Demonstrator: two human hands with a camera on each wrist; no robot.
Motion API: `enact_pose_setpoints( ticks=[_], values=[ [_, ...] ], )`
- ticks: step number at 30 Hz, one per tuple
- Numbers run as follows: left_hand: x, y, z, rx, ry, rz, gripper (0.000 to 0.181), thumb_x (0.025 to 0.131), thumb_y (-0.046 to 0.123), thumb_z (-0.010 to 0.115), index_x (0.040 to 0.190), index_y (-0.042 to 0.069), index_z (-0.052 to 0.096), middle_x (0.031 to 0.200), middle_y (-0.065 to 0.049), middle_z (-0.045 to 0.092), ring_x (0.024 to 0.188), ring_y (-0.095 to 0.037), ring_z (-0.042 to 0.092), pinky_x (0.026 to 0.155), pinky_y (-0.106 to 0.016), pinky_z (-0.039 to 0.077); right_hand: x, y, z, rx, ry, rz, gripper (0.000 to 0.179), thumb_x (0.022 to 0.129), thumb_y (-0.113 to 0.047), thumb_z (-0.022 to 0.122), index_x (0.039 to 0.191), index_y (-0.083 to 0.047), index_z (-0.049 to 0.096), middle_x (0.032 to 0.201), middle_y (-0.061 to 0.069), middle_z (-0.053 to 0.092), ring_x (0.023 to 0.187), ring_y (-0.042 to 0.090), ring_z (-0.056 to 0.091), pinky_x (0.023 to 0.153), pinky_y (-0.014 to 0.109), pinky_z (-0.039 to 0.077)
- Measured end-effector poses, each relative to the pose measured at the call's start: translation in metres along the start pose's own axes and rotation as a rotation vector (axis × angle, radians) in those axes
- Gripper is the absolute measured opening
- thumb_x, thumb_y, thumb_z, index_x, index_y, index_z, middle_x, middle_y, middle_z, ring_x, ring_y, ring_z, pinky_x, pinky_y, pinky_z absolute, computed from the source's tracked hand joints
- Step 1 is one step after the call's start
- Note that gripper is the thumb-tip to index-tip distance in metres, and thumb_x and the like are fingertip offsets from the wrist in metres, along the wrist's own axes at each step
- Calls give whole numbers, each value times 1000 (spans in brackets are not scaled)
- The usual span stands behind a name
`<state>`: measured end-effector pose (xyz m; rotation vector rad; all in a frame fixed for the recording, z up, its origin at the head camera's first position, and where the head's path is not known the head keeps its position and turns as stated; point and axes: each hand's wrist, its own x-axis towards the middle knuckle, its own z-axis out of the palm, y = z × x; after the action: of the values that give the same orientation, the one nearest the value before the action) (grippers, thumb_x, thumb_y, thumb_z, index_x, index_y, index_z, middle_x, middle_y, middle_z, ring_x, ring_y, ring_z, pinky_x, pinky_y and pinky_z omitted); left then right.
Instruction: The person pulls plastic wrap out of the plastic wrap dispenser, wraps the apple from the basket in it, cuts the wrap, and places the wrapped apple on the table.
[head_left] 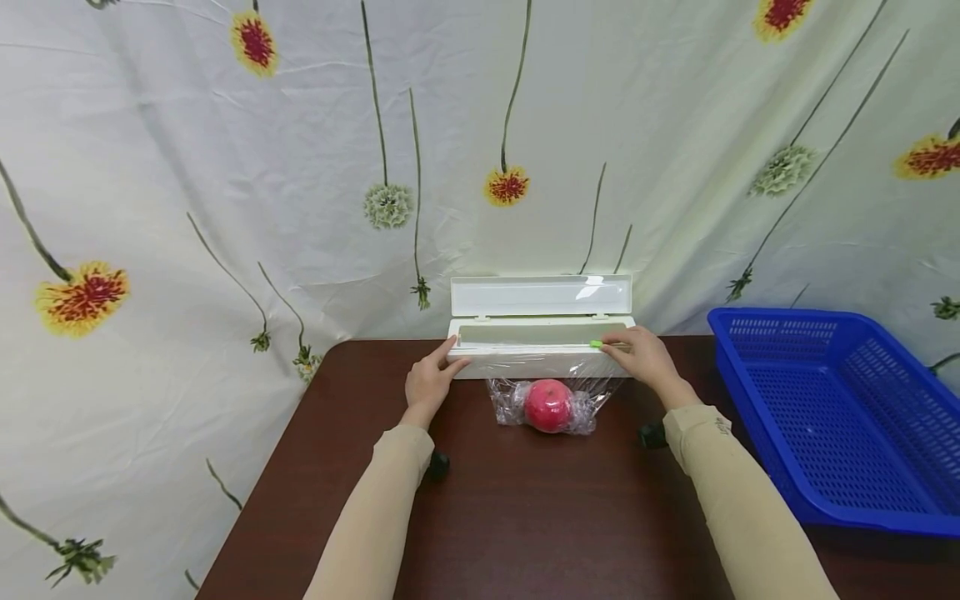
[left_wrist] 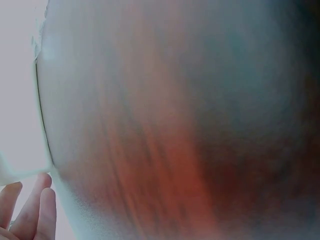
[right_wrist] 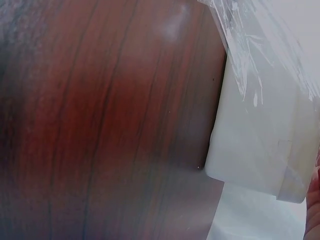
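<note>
A white plastic wrap dispenser [head_left: 510,365] lies along the back of the table with its clear lid [head_left: 525,296] raised. My left hand [head_left: 429,385] holds the dispenser's left end, thumb along the front; in the left wrist view its fingers [left_wrist: 46,212] curl at that end. At the opposite end my right hand [head_left: 641,357] pinches a small bright green slider [head_left: 596,343] on the front top edge. Clear plastic wrap [head_left: 510,400] hangs from the dispenser and runs down over a red apple-like fruit [head_left: 548,406], bunched on both its sides.
A blue plastic basket [head_left: 806,508] stands on the right, beside my right forearm. The dark brown wooden table [head_left: 540,517] ends at a rounded left corner. Behind it hangs a white flower-patterned curtain [head_left: 465,125], close to the raised lid.
</note>
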<state>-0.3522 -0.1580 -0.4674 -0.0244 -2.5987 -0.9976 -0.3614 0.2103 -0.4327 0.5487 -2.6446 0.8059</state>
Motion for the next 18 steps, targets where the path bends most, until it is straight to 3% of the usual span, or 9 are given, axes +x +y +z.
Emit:
enact_pose_setpoints(
  ticks=[8,18],
  values=[
    [-1,0,0,4,-8,-8,60,80,48,69,135,30,52,87,-10,69,48,-19,42,51,-32,33,-1,1,-2,-4,11,-1,23,87,-19,68,103,-3,72,95,14,66,89,31,56,78,49,44],
    [0,0,-2,-7,-10,-1,61,80,47,69,135,27,52,103,-11,69,52,-20,46,54,-33,36,-6,7,-10,21,10,42,24,87,-17,68,104,0,71,99,18,67,93,35,60,81,50,45]
  ],
)
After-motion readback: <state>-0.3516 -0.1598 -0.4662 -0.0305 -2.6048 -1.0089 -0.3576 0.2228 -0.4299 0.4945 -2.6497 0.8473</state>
